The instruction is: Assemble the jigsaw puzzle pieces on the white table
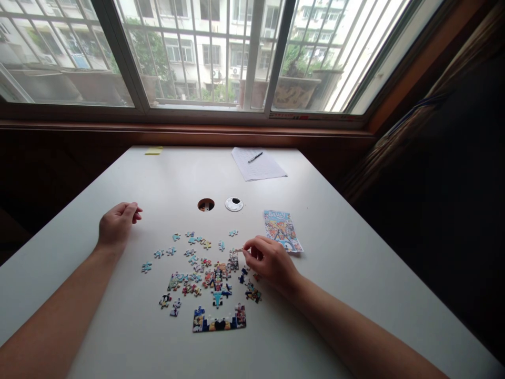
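Note:
Many loose jigsaw pieces (191,288) lie scattered on the white table, several of them joined into clusters. Nearest me is a joined bottom strip (219,325) in dark blue with taller ends. Above it sits a small joined block of figures (218,279). My right hand (272,263) pinches a jigsaw piece (239,250) between thumb and forefinger, just above the right side of the clusters. My left hand (118,223) rests on the table left of the pieces, its fingers curled; whatever is in it, if anything, is hidden.
A colourful picture sheet (282,227) lies beyond my right hand. Farther back are a round cable hole (205,205), its loose cover (234,204), papers (262,167) with a pen (255,157), and a yellow sticky note (153,151). A barred window (209,58) rises behind the table.

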Action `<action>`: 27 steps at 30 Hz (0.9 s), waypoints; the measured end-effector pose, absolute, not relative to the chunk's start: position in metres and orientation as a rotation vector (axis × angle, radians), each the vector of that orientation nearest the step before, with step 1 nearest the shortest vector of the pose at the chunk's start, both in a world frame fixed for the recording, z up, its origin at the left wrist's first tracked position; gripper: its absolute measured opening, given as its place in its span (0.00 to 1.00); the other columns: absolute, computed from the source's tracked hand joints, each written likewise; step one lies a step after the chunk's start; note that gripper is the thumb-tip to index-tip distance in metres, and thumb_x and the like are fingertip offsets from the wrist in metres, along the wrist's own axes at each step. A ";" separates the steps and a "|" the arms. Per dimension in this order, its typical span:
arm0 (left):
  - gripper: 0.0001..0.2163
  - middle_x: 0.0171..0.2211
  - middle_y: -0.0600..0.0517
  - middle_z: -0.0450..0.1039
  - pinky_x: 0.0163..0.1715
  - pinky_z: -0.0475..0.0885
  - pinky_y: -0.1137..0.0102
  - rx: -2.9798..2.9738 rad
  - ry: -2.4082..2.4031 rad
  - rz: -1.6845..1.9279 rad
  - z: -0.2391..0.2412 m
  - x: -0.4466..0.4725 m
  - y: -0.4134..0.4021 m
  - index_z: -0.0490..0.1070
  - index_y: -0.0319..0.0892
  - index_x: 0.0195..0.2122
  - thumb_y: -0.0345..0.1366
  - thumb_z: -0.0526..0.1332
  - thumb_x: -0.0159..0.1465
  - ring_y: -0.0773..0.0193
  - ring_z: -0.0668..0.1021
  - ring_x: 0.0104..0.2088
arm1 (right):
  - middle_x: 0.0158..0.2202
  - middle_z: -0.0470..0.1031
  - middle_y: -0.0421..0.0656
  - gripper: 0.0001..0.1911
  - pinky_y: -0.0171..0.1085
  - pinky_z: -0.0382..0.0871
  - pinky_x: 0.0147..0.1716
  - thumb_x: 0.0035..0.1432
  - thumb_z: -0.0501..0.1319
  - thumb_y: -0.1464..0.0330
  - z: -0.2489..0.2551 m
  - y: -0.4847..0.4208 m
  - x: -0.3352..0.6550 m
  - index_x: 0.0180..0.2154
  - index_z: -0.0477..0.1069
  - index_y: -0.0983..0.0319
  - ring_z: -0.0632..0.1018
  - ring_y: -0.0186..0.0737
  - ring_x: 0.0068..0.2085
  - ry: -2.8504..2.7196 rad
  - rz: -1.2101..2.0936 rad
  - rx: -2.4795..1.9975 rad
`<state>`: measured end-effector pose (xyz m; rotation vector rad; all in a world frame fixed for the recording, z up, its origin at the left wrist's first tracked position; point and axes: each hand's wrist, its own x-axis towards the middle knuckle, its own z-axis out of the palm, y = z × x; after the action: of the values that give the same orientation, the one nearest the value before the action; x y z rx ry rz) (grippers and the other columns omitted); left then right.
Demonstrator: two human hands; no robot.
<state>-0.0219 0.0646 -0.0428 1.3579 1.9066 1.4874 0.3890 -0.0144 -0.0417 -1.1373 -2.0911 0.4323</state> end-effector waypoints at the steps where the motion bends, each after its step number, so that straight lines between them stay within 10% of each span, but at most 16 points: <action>1: 0.11 0.24 0.54 0.72 0.29 0.68 0.72 1.354 1.904 1.490 -0.043 -0.022 0.065 0.76 0.38 0.31 0.41 0.62 0.63 0.66 0.71 0.27 | 0.28 0.72 0.38 0.04 0.34 0.65 0.31 0.61 0.61 0.73 -0.041 -0.014 0.389 0.34 0.73 0.60 0.71 0.33 0.28 -2.090 0.432 -1.137; 27: 0.14 0.24 0.53 0.73 0.28 0.69 0.73 1.400 1.903 1.515 -0.063 -0.034 0.076 0.77 0.40 0.31 0.46 0.62 0.63 0.66 0.72 0.25 | 0.30 0.76 0.39 0.05 0.36 0.65 0.35 0.63 0.62 0.68 -0.041 -0.002 0.403 0.34 0.76 0.59 0.75 0.38 0.31 -1.970 0.323 -1.472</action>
<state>-0.0344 0.0764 -0.0627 1.3997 1.9028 1.5154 0.4030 -0.0020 -0.0412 -1.4720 -1.9698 0.3232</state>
